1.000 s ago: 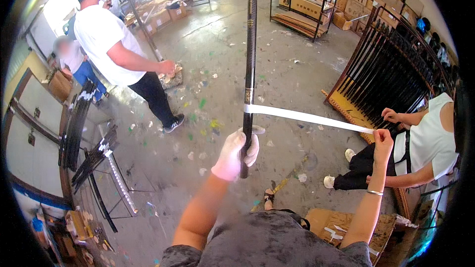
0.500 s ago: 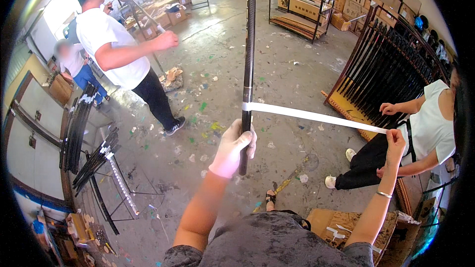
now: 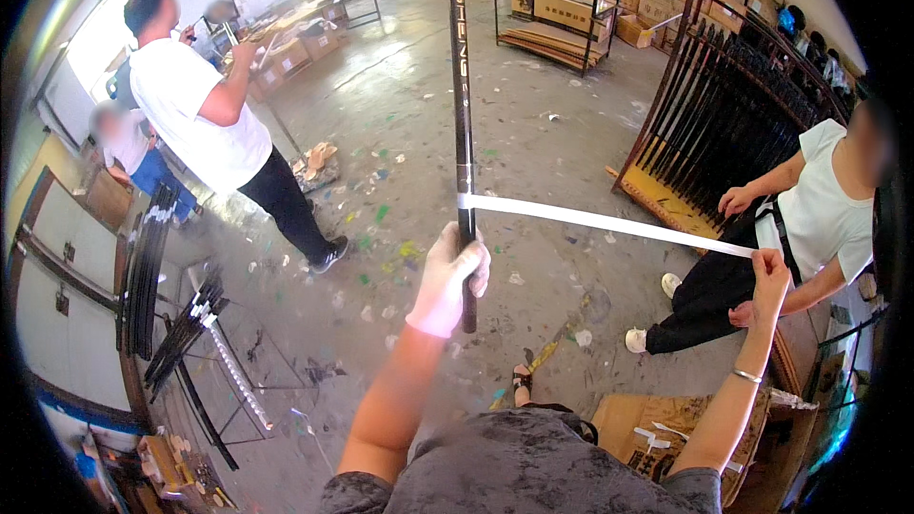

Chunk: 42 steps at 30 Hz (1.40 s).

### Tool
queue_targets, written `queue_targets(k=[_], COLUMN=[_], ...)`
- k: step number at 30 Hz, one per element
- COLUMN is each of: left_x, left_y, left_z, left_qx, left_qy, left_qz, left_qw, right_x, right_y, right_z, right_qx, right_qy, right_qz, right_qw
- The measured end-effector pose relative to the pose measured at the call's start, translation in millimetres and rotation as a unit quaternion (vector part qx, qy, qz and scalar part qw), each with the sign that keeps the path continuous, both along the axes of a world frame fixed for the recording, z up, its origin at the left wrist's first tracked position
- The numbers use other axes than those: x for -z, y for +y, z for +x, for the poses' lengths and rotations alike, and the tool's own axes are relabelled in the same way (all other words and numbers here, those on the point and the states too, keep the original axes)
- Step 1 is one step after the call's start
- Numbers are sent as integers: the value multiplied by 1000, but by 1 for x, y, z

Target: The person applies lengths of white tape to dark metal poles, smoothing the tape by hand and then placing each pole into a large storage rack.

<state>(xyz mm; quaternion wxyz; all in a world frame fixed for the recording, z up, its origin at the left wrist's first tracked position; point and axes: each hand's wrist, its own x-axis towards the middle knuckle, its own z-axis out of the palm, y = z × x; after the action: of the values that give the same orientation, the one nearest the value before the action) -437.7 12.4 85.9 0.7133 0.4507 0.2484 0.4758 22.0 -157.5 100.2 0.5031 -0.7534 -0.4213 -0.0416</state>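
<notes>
My left hand (image 3: 451,276), in a pale glove, is closed around the lower part of a long, glossy black pole (image 3: 462,86). The pole stands nearly upright, and its upper end runs out of the picture. Just above that fist, one end of a white strip of tape (image 3: 609,224) meets the pole. From there the strip stretches taut to the right and slightly down. Its other end is pinched between the thumb and fingers of my bare right hand (image 3: 769,276).
Bundled black poles (image 3: 148,266) lean on a stand at the left. A rack of black poles (image 3: 709,124) stands right, beside a co-worker (image 3: 819,200). Another person (image 3: 200,114) stands at the left. A cardboard box (image 3: 619,419) with white scraps is by my right arm.
The pole has turned so its printed side shows, and its top leans slightly left. The tape stays taut. The person at the left has raised a forearm. My view has shifted a little.
</notes>
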Motion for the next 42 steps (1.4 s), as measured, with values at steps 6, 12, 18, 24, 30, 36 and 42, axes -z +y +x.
queue_targets(k=[6, 12, 18, 24, 30, 36, 42], left_x=[1, 4, 32, 184, 222, 209, 198], left_y=[2, 6, 20, 78, 75, 66, 55], left_z=[11, 16, 34, 24, 28, 100, 227], left_qx=[-9, 11, -87, -259, -190, -80, -3], left_qy=[-8, -13, 113, 380, 243, 83, 37], left_qz=[-18, -27, -31, 67, -256, -388, -513], left_qw=[1000, 999, 989, 885, 916, 914, 857], right_x=[7, 12, 8, 31, 76, 70, 74], right_y=[-12, -24, -39, -32, -137, -247, -298], right_z=[18, 30, 21, -36, -27, -61, -63], right_qx=[12, -7, 26, 11, 148, 307, 396], right_qy=[8, 10, -48, -23, -27, -49, -95], right_qz=[21, 7, -44, -84, -149, -262, -323], right_qw=[1000, 1000, 998, 996, 977, 914, 855])
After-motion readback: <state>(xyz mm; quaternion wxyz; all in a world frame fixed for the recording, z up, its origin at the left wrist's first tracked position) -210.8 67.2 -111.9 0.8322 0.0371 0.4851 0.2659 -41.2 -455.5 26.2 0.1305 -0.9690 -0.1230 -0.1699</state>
